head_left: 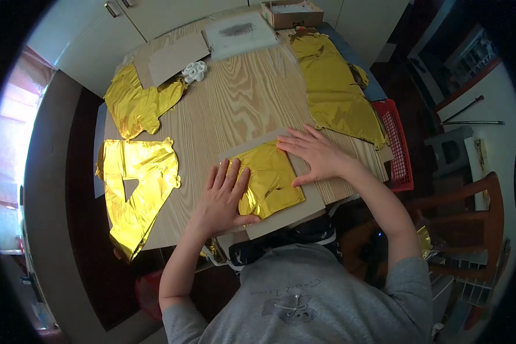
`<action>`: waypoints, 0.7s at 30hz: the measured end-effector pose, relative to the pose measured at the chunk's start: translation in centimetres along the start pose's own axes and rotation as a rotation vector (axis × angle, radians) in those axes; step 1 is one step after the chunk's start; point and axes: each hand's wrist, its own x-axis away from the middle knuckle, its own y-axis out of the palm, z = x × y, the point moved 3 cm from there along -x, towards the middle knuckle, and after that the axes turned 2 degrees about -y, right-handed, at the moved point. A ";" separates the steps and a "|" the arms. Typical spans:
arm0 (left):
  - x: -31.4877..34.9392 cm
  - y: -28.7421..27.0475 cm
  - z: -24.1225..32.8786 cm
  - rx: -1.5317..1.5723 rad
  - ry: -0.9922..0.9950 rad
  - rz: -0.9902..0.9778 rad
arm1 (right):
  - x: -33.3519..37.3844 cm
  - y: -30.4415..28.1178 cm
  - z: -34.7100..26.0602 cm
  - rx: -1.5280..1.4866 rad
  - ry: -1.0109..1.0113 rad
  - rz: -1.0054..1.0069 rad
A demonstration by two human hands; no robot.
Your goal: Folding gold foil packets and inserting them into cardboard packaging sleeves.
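A folded sheet of shiny gold foil (274, 182), which looks like a deflated foil balloon, lies on grey-brown cardboard (312, 203) at the table's near edge. My left hand (221, 198) rests palm down on the foil's left side, fingers stretched out and spread. On the upper right, my right hand (316, 156) lies flat with its fingers apart, touching the foil's edge and the cardboard. Neither hand grips anything. Wrinkles cross the foil between them.
More flat gold foil balloons lie at the near left (143, 166), the far left (137, 106) and the right (335, 86) of the wooden table (243, 92). Farther back are white ribbon rolls (195, 71), a cardboard sheet (178, 56) and a box (292, 16). A red basket (400, 146) stands right.
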 end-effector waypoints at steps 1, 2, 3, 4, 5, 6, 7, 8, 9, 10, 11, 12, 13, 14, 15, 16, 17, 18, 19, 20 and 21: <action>0.0 0.0 0.0 0.002 0.000 0.002 | 0.0 -0.1 0.0 0.006 0.002 -0.009; 0.0 -0.1 0.0 0.004 -0.004 0.002 | -0.1 -0.1 0.0 0.013 0.004 -0.017; -0.1 -0.1 0.0 0.006 -0.007 0.003 | -0.1 -0.2 0.0 0.012 0.002 -0.015; -0.1 -0.1 0.1 0.008 -0.010 0.003 | -0.1 -0.2 0.0 0.010 0.000 -0.013; -0.1 -0.1 0.0 0.012 -0.021 0.010 | -0.1 -0.3 0.0 0.009 -0.004 -0.010; 0.0 0.1 0.0 0.015 -0.031 0.017 | -0.1 -0.2 0.2 -0.031 0.007 0.032; 0.1 0.2 0.0 0.019 -0.042 0.025 | -0.1 0.0 0.4 -0.070 0.019 0.073; 0.2 0.1 -0.1 0.049 -0.054 0.036 | -0.1 -0.1 0.5 -0.111 0.030 0.114; 0.5 0.0 -0.2 0.079 -0.067 0.047 | 0.0 -0.1 0.6 -0.132 0.048 0.124; 0.9 -0.2 -0.3 0.109 -0.081 0.059 | 0.1 -0.2 0.6 -0.154 0.064 0.134; 1.3 -0.6 -0.3 0.131 -0.109 0.061 | 0.3 -0.3 0.4 -0.176 0.084 0.144; 1.8 -1.3 -0.2 0.152 -0.137 0.063 | 0.7 -0.5 0.2 -0.150 0.079 0.148; 2.4 -1.9 0.0 0.173 -0.168 0.066 | 1.1 -0.6 -0.2 -0.124 0.073 0.151; 3.1 -2.3 0.2 0.177 -0.186 0.132 | 1.6 -0.6 -0.5 -0.101 0.071 0.153; 3.9 -2.3 0.2 0.225 -0.215 0.157 | 2.1 -0.7 -1.0 -0.101 0.064 0.145; 4.8 -2.2 0.3 0.273 -0.244 0.182 | 2.7 -0.7 -1.5 -0.102 0.056 0.138; 5.6 -2.2 0.5 0.322 -0.273 0.207 | 3.2 -0.7 -2.0 -0.103 0.050 0.130; 6.4 -2.4 0.9 0.336 -0.295 0.279 | 3.6 -0.7 -2.5 -0.096 0.048 0.121; 7.0 -2.1 1.3 0.357 -0.325 0.289 | 4.1 -0.7 -3.0 -0.090 0.047 0.112; 7.7 -2.0 1.6 0.376 -0.354 0.301 | 4.3 -0.7 -3.3 -0.081 0.045 0.105; 8.3 -1.8 2.0 0.395 -0.383 0.313 | 4.3 -0.5 -3.2 -0.077 0.052 0.097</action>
